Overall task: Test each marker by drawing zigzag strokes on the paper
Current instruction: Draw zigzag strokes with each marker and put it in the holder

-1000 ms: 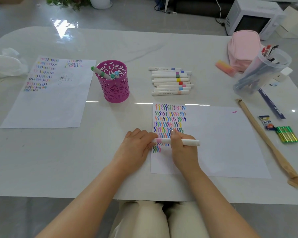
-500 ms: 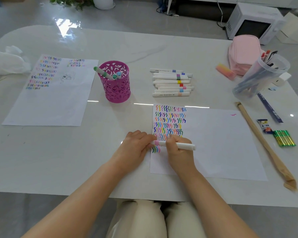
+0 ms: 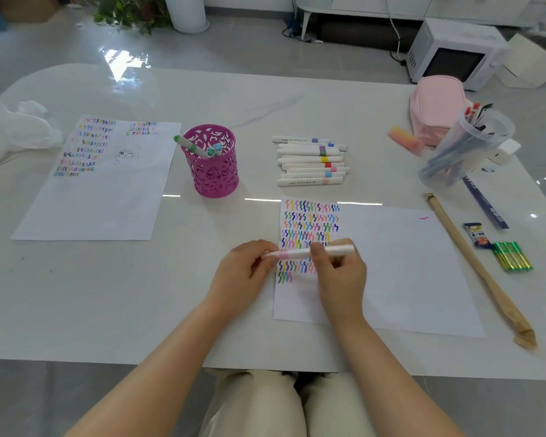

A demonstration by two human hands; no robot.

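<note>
Over the paper (image 3: 407,272) I see both hands clamped on the pink-banded marker (image 3: 300,253): left hand (image 3: 246,272) pinching its cap end, right hand (image 3: 341,275) gripping the barrel.

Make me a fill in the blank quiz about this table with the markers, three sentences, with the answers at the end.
1. The left hand and the right hand both hold one marker with a ____ band.
2. The zigzag strokes fill only the ____ side of the paper in front of the person.
3. The white microwave stands on the ____, beyond the table.
Missing words: pink, left, floor.
</note>
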